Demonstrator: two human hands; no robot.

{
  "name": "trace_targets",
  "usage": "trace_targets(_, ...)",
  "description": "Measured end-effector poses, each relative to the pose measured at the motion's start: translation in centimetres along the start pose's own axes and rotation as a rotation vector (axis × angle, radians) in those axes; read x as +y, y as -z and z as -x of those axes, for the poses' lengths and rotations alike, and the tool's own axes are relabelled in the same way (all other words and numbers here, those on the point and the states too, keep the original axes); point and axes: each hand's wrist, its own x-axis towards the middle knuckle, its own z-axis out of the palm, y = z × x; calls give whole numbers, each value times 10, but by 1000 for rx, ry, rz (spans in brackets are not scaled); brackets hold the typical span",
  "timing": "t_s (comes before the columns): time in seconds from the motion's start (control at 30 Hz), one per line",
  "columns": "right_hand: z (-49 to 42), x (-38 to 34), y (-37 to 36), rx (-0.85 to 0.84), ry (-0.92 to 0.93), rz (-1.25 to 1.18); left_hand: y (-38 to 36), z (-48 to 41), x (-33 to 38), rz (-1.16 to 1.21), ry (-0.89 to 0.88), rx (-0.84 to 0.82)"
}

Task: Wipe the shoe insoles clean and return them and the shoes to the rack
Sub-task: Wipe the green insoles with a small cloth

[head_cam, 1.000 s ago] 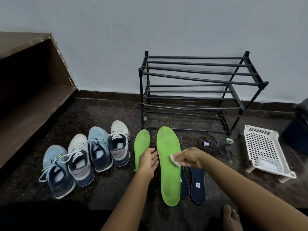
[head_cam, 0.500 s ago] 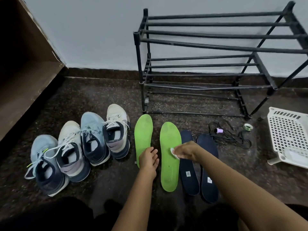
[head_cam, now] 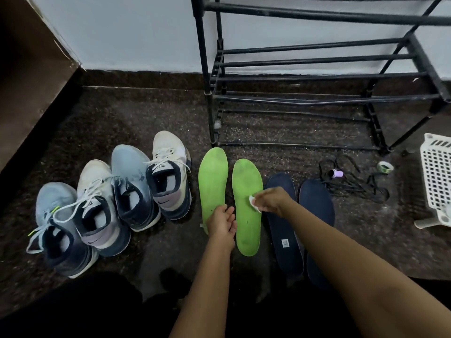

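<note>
Right hand (head_cam: 271,198) pinches white wipe (head_cam: 253,203) on the middle of the right green insole (head_cam: 246,176), barely shifted from a second ago, so wiping is probably ongoing. Left hand (head_cam: 223,222), fingers relaxed, rests on left green insole (head_cam: 212,174). Shoes (head_cam: 131,191) on floor, not yet on rack (head_cam: 317,59).

Dim, flat indoor light. The pale wall (head_cam: 134,32) is the brightest area, while the dark floor (head_cam: 136,113) and the bottom edge sink almost to black. Faint soft shadows sit under the shoes (head_cam: 131,189). Wide-angle distortion bows the bars of the rack (head_cam: 317,19); detail is soft at the edges.
</note>
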Motion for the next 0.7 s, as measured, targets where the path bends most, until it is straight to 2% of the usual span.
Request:
trace_targets(0.1,5,7,1,62,28,151,-4,7,3,5,0,-22)
trace_targets(0.27,25,18,3,161,295,336,-6,20,11,-28,-40,-65)
trace_targets(0.37,39,25,-2,189,383,407,-2,29,12,-43,-59,-81)
trace_targets(0.6,47,53,-28,79,447,636,26,25,-10,-163,-39,-30)
trace_targets(0.7,46,58,-36,68,425,734,36,16,-22,-249,32,0)
